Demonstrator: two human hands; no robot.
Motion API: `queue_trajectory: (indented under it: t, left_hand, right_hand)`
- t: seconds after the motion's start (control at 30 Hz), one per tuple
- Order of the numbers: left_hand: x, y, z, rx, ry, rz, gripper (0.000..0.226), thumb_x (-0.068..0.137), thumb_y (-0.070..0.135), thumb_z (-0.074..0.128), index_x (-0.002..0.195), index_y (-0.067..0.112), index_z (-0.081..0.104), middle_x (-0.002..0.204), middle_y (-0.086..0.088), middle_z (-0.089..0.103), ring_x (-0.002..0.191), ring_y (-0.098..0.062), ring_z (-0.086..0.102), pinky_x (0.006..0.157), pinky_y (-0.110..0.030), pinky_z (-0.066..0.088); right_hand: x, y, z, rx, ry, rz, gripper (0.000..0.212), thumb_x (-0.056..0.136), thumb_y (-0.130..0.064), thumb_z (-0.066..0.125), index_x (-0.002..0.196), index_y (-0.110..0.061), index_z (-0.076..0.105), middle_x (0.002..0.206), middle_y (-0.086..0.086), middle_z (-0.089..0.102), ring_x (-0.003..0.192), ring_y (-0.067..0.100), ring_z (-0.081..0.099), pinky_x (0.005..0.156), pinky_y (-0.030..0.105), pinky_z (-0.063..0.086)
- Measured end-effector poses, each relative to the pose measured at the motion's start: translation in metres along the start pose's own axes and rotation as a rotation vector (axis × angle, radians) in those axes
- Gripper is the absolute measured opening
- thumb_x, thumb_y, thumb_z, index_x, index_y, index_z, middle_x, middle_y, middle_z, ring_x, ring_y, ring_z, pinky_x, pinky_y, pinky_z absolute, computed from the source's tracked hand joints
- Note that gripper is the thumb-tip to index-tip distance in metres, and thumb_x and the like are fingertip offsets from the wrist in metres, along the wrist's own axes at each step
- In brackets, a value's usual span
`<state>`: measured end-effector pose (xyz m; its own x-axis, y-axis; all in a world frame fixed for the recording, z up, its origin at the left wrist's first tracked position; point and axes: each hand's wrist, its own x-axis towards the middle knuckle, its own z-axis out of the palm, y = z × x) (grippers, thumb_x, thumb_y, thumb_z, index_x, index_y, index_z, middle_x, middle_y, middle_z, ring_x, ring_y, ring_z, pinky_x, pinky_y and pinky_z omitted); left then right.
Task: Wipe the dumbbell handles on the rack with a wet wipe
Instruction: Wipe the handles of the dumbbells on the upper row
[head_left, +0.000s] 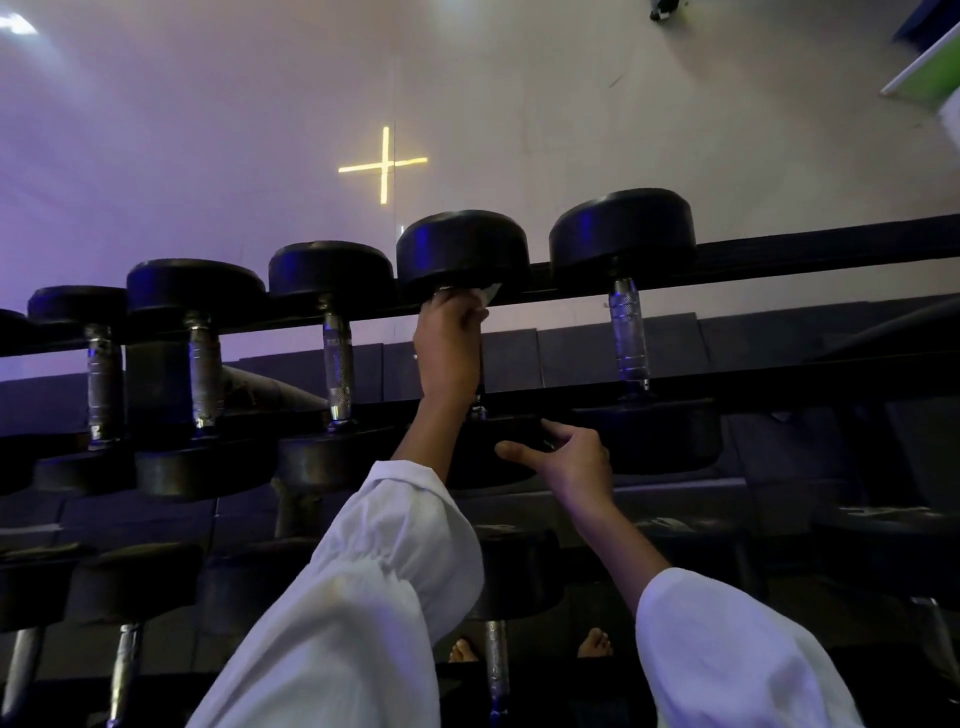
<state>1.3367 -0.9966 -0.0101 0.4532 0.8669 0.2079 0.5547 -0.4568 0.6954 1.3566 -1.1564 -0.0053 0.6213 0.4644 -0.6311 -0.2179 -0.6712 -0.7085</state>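
Left grip (449, 348) is clenching wet wipe (488, 293) round handle (477, 402) — right grip (566, 457), released, is bracing dumbbell (462, 249); tugging risks rolling it.

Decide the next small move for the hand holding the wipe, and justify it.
Probably slide the left hand and wet wipe down the handle toward the near head: the wipe sits at the far end, while the right hand rests on the near head.
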Motion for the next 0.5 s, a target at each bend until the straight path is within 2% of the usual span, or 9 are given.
queue_trajectory:
  t: [0.1, 0.17, 0.2, 0.27, 0.3, 0.37, 0.43, 0.5]
  left_hand:
    - [0.009, -0.002, -0.006, -0.568, 0.101, -0.46, 0.005, 0.078, 0.004, 0.07, 0.078, 0.009, 0.067, 0.073, 0.001, 0.065, 0.07, -0.008, 0.059, 0.065, -0.017, 0.046]
    - [0.015, -0.008, -0.007, -0.976, 0.069, -0.761, 0.015, 0.081, 0.0, 0.066, 0.072, 0.011, 0.061, 0.059, 0.004, 0.065, 0.06, -0.009, 0.06, 0.056, -0.019, 0.05]
    - [0.016, -0.012, -0.008, -1.125, 0.029, -0.892, 0.015, 0.084, 0.001, 0.063, 0.074, 0.01, 0.059, 0.055, 0.004, 0.065, 0.057, -0.009, 0.06, 0.052, -0.018, 0.051]
    - [0.017, -0.022, -0.008, -1.218, -0.06, -1.055, 0.012, 0.089, 0.011, 0.059, 0.077, 0.01, 0.058, 0.063, -0.003, 0.065, 0.061, -0.013, 0.059, 0.051, -0.02, 0.052]
    - [0.016, -0.024, -0.008, -1.197, -0.076, -1.088, 0.011, 0.089, 0.014, 0.06, 0.079, 0.01, 0.059, 0.07, -0.005, 0.064, 0.064, -0.014, 0.058, 0.053, -0.021, 0.052]
    - [0.01, -0.02, -0.011, -1.101, -0.03, -1.052, 0.012, 0.086, 0.01, 0.064, 0.076, 0.011, 0.059, 0.067, -0.003, 0.062, 0.059, -0.011, 0.056, 0.053, -0.02, 0.05]
    - [0.002, -0.018, -0.022, -0.9, -0.013, -0.87, 0.014, 0.081, 0.007, 0.069, 0.072, 0.013, 0.061, 0.062, -0.001, 0.059, 0.057, -0.009, 0.054, 0.055, -0.019, 0.048]
    - [-0.011, -0.017, -0.041, -0.736, -0.103, -0.666, 0.01, 0.079, 0.009, 0.071, 0.074, 0.014, 0.066, 0.068, -0.001, 0.06, 0.063, -0.009, 0.053, 0.056, -0.017, 0.046]
  right_hand:
    - [0.001, 0.002, 0.0, 0.011, 0.003, -0.001, 0.082, 0.063, -0.035, 0.082, 0.133, -0.009, 0.048, 0.133, 0.009, 0.055, 0.126, 0.022, 0.048, 0.095, 0.031, 0.042]
    - [0.003, 0.004, 0.0, 0.014, 0.009, -0.007, 0.084, 0.061, -0.036, 0.083, 0.132, -0.008, 0.049, 0.131, 0.009, 0.056, 0.124, 0.022, 0.049, 0.095, 0.031, 0.043]
    - [0.003, 0.005, 0.001, 0.014, 0.009, -0.01, 0.084, 0.06, -0.037, 0.083, 0.132, -0.008, 0.05, 0.13, 0.009, 0.057, 0.124, 0.022, 0.05, 0.096, 0.032, 0.044]
    - [0.004, 0.006, 0.002, 0.011, 0.013, -0.015, 0.085, 0.059, -0.039, 0.084, 0.131, -0.008, 0.05, 0.13, 0.01, 0.057, 0.123, 0.022, 0.05, 0.098, 0.034, 0.045]
    - [0.004, 0.007, 0.002, 0.008, 0.018, -0.019, 0.086, 0.059, -0.04, 0.084, 0.131, -0.008, 0.05, 0.13, 0.01, 0.057, 0.123, 0.022, 0.051, 0.099, 0.034, 0.045]
    - [0.005, 0.009, 0.001, 0.003, 0.021, -0.03, 0.086, 0.059, -0.041, 0.083, 0.132, -0.008, 0.05, 0.13, 0.009, 0.057, 0.123, 0.022, 0.05, 0.1, 0.034, 0.043]
    - [0.005, 0.008, 0.001, -0.014, 0.008, -0.048, 0.087, 0.06, -0.042, 0.083, 0.132, -0.007, 0.049, 0.131, 0.009, 0.056, 0.124, 0.022, 0.05, 0.102, 0.033, 0.042]
    - [0.002, 0.007, 0.001, -0.052, -0.015, -0.062, 0.086, 0.065, -0.045, 0.079, 0.134, -0.007, 0.047, 0.133, 0.01, 0.054, 0.126, 0.023, 0.048, 0.103, 0.033, 0.04]
